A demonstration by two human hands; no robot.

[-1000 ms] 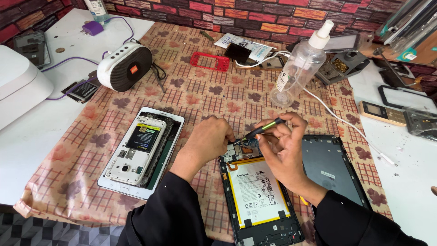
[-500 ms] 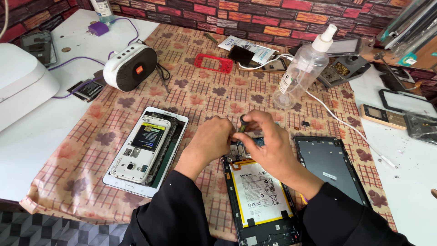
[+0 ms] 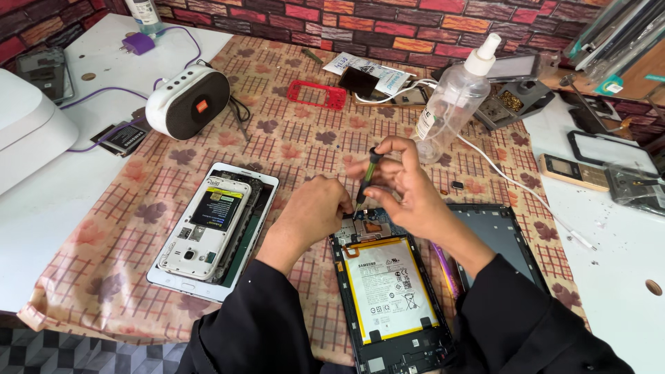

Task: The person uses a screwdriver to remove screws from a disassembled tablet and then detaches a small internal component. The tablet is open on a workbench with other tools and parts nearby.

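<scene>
— What can't you make out?

— The tip of the slim black-and-green screwdriver (image 3: 365, 185) meets the top edge of the opened black tablet with its white, yellow-edged battery (image 3: 388, 291), but the small part it touches is too fine to tell. The left hand (image 3: 320, 208) covers that corner of the board, its fingertips tucked out of sight, so I cannot tell whether they pinch anything or only press down. The tablet's lower end is cut off by the frame edge, and the detached dark screen panel (image 3: 495, 239) to its right is half hidden behind the right sleeve.

— What has changed from half a second ago?

— Then the right hand (image 3: 405, 190) lay low over the tablet's top, hiding the tool. Now it has lifted, and the screwdriver stands nearly upright and plain to see. The left hand has barely shifted.

— And the pose?

— The right thumb and first fingers pinch the screwdriver near its top, the other fingers loosely spread. The left hand rests knuckles-up on the tablet's top left corner. Both forearms come in from below in black sleeves, over the brown patterned cloth (image 3: 291, 138).
</scene>
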